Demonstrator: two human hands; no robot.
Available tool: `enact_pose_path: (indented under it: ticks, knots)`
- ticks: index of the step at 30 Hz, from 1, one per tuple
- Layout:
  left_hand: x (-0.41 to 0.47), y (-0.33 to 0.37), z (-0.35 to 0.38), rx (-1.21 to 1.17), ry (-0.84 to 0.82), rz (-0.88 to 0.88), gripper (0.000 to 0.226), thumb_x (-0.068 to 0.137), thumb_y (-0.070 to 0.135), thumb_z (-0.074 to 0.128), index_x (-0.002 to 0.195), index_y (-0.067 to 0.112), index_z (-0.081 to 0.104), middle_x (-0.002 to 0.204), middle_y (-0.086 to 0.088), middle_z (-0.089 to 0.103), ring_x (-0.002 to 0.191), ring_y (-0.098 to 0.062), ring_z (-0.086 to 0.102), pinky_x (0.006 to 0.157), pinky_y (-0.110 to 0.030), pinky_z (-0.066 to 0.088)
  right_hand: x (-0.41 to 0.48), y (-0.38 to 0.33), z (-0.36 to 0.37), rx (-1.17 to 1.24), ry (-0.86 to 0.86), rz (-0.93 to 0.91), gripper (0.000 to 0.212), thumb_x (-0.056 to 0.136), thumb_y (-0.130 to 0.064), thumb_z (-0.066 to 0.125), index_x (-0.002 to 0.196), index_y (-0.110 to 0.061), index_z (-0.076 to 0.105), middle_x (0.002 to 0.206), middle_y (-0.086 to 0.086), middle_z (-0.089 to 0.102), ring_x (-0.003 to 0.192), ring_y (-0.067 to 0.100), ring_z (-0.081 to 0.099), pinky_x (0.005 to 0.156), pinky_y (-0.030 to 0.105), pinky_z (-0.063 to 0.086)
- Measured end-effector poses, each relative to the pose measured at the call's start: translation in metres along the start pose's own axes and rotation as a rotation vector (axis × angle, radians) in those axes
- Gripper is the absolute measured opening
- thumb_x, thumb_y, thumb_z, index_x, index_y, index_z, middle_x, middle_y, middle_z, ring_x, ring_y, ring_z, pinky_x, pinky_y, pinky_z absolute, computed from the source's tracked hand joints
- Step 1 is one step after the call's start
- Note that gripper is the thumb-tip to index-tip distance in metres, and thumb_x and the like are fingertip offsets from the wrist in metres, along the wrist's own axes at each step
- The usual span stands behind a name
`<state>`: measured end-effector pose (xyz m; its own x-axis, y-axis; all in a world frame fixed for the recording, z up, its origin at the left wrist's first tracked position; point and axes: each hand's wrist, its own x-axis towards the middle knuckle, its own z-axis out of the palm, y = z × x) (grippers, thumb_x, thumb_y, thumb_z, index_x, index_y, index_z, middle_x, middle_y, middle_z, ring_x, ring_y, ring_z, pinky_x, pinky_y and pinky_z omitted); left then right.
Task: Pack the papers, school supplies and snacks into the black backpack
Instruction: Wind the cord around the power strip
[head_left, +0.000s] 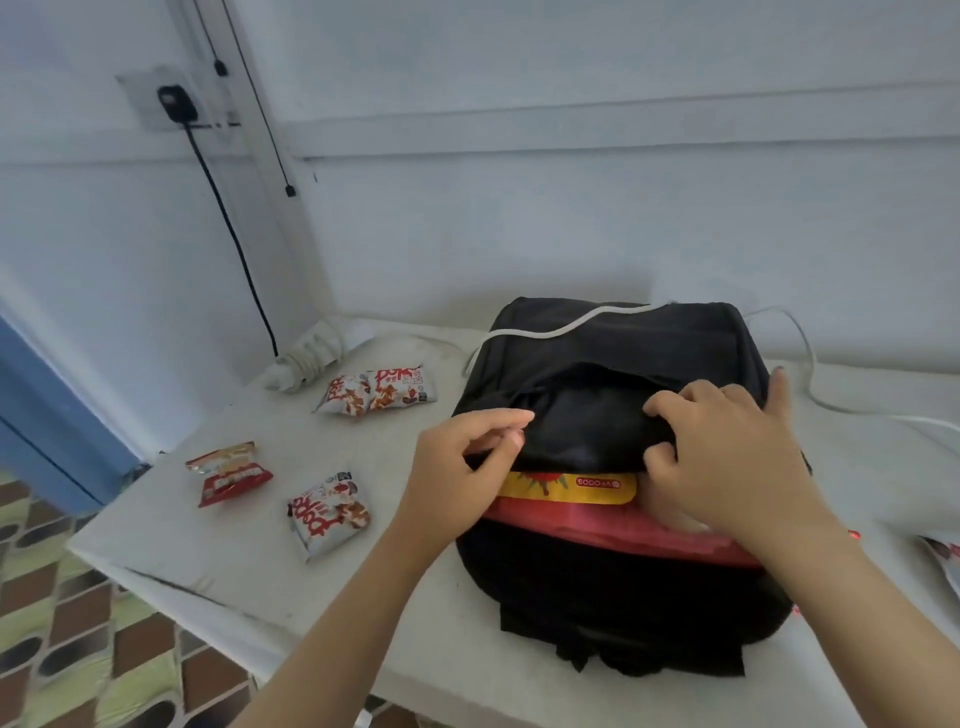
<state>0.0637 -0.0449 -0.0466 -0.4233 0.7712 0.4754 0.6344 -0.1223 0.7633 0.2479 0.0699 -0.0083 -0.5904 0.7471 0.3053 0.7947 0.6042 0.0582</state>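
Pale walls back a white table (234, 561), where the black backpack (623, 587) lies flat, right of centre, its opening facing up toward the camera. Both hands are at the backpack's upper flap (587, 421). The left hand (462, 467) pinches the flap's near edge between thumb and curled fingers. The right hand (727, 457) curls its fingers over the flap's right side and is clamped on the black fabric, little finger sticking out. Below the flap's edge a yellow packet (566, 487) lies in the opening, against red material (597, 530). A white cable (561, 325) runs across the backpack's far end.

Left of the bag and apart from it lie the snacks: a pair of white-and-red packets (376, 391) touching side by side, a red packet (228, 474), and a single white-and-red packet (328, 512) nearer the camera. A white power strip (311, 353) sits by the wall.
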Motion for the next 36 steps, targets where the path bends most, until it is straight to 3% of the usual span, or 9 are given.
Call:
enact_pose_path:
  ticks: [2,5,7,12,16,20,25,31,36]
  knots:
    - [0.003,-0.002,-0.017,-0.045,0.02,-0.029,0.027,0.087,0.008,0.06,0.102,0.029,0.067,0.089,0.018,0.07,0.086,0.002,0.065,0.073,-0.013,0.051,0.015,-0.01,-0.016,-0.012,-0.062,0.011,0.024,0.083,-0.03,0.047,0.098,-0.023,0.064,0.087,-0.002,0.06,0.086,0.021,0.055,0.106,0.048,0.024]
    - [0.012,-0.019,-0.051,0.017,0.046,-0.047,0.026,0.088,0.008,0.06,0.103,0.028,0.068,0.087,0.015,0.07,0.079,-0.001,0.065,0.069,-0.018,0.053,0.041,-0.037,-0.034,0.084,0.003,-0.065,0.026,0.087,-0.035,0.045,0.092,-0.02,0.065,0.079,-0.003,0.057,0.08,0.019,0.051,0.078,0.034,0.039]
    - [0.02,-0.043,-0.077,0.11,0.076,-0.106,0.024,0.087,0.011,0.061,0.103,0.027,0.068,0.089,0.018,0.068,0.079,0.0,0.064,0.07,-0.013,0.051,0.062,-0.063,-0.04,0.157,0.026,-0.133,0.027,0.089,-0.038,0.045,0.088,-0.019,0.064,0.079,-0.002,0.057,0.081,0.018,0.051,0.073,0.032,0.041]
    - [0.052,-0.121,-0.142,0.376,0.086,-0.288,0.036,0.086,0.017,0.063,0.122,0.018,0.059,0.109,0.0,0.065,0.094,-0.008,0.059,0.085,-0.024,0.045,0.129,-0.14,-0.033,0.143,0.035,-0.291,0.029,0.092,-0.038,0.042,0.098,-0.015,0.059,0.094,0.004,0.057,0.093,0.023,0.051,0.074,0.032,0.04]
    - [0.083,-0.184,-0.182,0.625,0.023,-0.376,0.059,0.084,0.025,0.065,0.136,0.011,0.042,0.137,-0.017,0.043,0.125,-0.032,0.038,0.103,-0.038,0.03,0.193,-0.196,0.003,0.063,-0.065,-0.343,0.03,0.094,-0.033,0.041,0.114,-0.015,0.055,0.107,0.006,0.058,0.1,0.024,0.051,0.077,0.033,0.036]
    - [0.11,-0.221,-0.202,0.725,-0.01,-0.429,0.081,0.083,0.041,0.064,0.146,0.014,0.021,0.149,-0.019,0.023,0.137,-0.035,0.019,0.11,-0.044,0.022,0.243,-0.232,0.062,0.031,-0.224,-0.264,0.033,0.091,-0.02,0.045,0.121,-0.013,0.054,0.114,0.006,0.06,0.102,0.025,0.056,0.074,0.028,0.038]
    - [0.136,-0.26,-0.208,0.687,-0.098,-0.434,0.106,0.073,0.058,0.066,0.149,0.018,0.005,0.15,-0.018,0.023,0.137,-0.035,0.022,0.11,-0.045,0.025,0.262,-0.254,0.117,0.099,-0.275,-0.201,0.044,0.091,-0.017,0.041,0.136,-0.014,0.04,0.123,0.008,0.056,0.108,0.028,0.055,0.081,0.032,0.042]
    - [0.141,-0.28,-0.191,0.482,-0.05,-0.458,0.108,0.069,0.05,0.075,0.148,0.015,0.01,0.135,-0.011,0.044,0.125,-0.03,0.042,0.099,-0.039,0.038,0.269,-0.264,0.148,0.13,-0.296,-0.121,0.039,0.094,-0.016,0.036,0.132,-0.012,0.04,0.121,0.011,0.054,0.108,0.027,0.051,0.088,0.036,0.04]
    - [0.135,-0.292,-0.191,0.394,-0.009,-0.37,0.105,0.07,0.046,0.074,0.147,0.018,0.008,0.128,-0.007,0.046,0.119,-0.025,0.045,0.098,-0.04,0.043,0.273,-0.264,0.158,0.183,-0.238,-0.086,0.038,0.094,-0.018,0.038,0.131,-0.012,0.042,0.121,0.009,0.056,0.109,0.026,0.051,0.091,0.035,0.039]
